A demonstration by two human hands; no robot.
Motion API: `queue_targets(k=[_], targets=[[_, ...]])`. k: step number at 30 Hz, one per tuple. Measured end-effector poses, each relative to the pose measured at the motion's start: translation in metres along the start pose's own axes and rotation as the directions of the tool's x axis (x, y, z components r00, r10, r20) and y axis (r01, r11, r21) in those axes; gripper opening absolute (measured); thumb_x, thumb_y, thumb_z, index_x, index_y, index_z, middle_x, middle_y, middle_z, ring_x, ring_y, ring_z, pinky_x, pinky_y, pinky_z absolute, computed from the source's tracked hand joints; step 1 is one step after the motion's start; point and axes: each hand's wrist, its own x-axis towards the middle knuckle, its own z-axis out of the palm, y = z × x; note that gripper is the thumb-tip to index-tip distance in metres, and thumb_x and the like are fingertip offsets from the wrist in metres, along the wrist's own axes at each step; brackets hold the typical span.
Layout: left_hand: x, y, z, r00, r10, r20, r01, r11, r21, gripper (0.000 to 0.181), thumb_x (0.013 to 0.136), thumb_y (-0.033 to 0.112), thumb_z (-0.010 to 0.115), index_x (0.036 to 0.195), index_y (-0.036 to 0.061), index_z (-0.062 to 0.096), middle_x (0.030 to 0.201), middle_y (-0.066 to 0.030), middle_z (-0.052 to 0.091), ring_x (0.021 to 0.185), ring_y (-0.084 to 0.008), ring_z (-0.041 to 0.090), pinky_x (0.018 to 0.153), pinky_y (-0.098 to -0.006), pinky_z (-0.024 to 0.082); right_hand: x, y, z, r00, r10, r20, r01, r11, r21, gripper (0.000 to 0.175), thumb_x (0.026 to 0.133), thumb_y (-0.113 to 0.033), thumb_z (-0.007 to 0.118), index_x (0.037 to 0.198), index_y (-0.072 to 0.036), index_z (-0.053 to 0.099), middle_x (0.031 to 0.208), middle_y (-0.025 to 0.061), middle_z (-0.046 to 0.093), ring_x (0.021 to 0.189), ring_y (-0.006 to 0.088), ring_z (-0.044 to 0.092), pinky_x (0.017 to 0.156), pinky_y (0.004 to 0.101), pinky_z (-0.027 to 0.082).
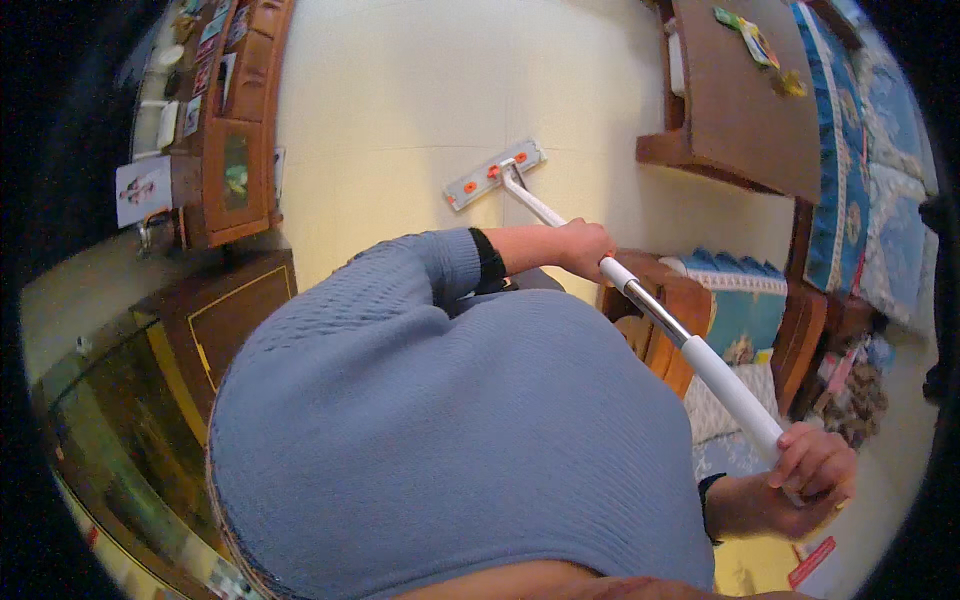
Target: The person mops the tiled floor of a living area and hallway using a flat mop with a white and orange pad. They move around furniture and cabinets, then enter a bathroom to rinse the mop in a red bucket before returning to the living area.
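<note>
A flat mop lies across the middle of the view. Its grey rectangular head (496, 174) with orange clips rests on the pale floor. From the head a white and metal pole (660, 311) slants down to the right across the front of my body. My left hand (589, 247) grips the lower white section of the pole. Around the white upper grip (731, 394), near its top end, my right hand (814, 476) is closed. Any pad under the mop head is hidden.
On the left stands a wooden cabinet (244, 180) with shelves, above a dark low cabinet (240, 315). A brown wooden table (750, 112) with packets on it is at the upper right. A wooden seat with a teal cover (746, 322) stands right of the pole. Pale tiled floor (390, 82) stretches ahead.
</note>
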Motion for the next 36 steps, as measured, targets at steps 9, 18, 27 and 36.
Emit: queue_targets(k=[9, 18, 27, 36], targets=[[-0.047, 0.01, 0.011, 0.977, 0.15, -0.15, -0.146, 0.989, 0.034, 0.031, 0.071, 0.042, 0.074, 0.076, 0.0123, 0.067, 0.076, -0.0118, 0.067, 0.072, -0.0344, 0.066, 0.065, -0.0457, 0.052, -0.03, -0.022, 0.013, 0.854, -0.122, 0.506, -0.033, 0.957, 0.287, 0.04, 0.084, -0.05, 0.072, 0.064, -0.019, 0.056, 0.055, -0.0057, 0.058, 0.051, 0.0098, 0.061, 0.072, 0.0293, 0.049], [0.024, -0.009, 0.014, 0.871, 0.209, -0.444, -0.222, 0.975, 0.023, 0.022, 0.072, 0.029, 0.074, 0.09, 0.0174, 0.068, 0.093, -0.0078, 0.066, 0.096, -0.032, 0.064, 0.079, -0.0462, 0.051, -0.09, 0.026, 0.081, 0.953, -0.281, -0.112, 0.25, 0.941, -0.229, 0.033, 0.097, -0.026, 0.047, 0.069, -0.009, 0.045, 0.058, 0.0015, 0.044, 0.049, 0.014, 0.041, 0.063, 0.038, 0.042], [0.021, -0.01, 0.052, 0.889, 0.06, -0.455, -0.06, 0.998, 0.015, 0.028, 0.075, 0.042, 0.071, 0.092, 0.0199, 0.07, 0.1, -0.0068, 0.066, 0.105, -0.03, 0.062, 0.087, -0.0499, 0.048, -0.105, 0.038, 0.081, 0.968, -0.02, -0.251, 0.01, 0.999, -0.044, 0.03, 0.097, -0.026, 0.044, 0.07, -0.013, 0.041, 0.056, -0.0027, 0.033, 0.049, 0.0115, 0.036, 0.071, 0.0386, 0.043], [-0.096, 0.09, 0.172, 0.968, 0.026, -0.25, -0.024, 1.0, 0.013, 0.028, 0.075, 0.043, 0.073, 0.083, 0.0158, 0.07, 0.09, -0.0087, 0.067, 0.095, -0.0311, 0.065, 0.081, -0.0496, 0.048, -0.248, -0.013, -0.02, 0.983, 0.062, -0.175, -0.037, 0.989, 0.145, 0.031, 0.103, -0.023, 0.038, 0.073, -0.014, 0.042, 0.054, -0.0031, 0.037, 0.047, 0.0106, 0.038, 0.074, 0.0384, 0.042]])
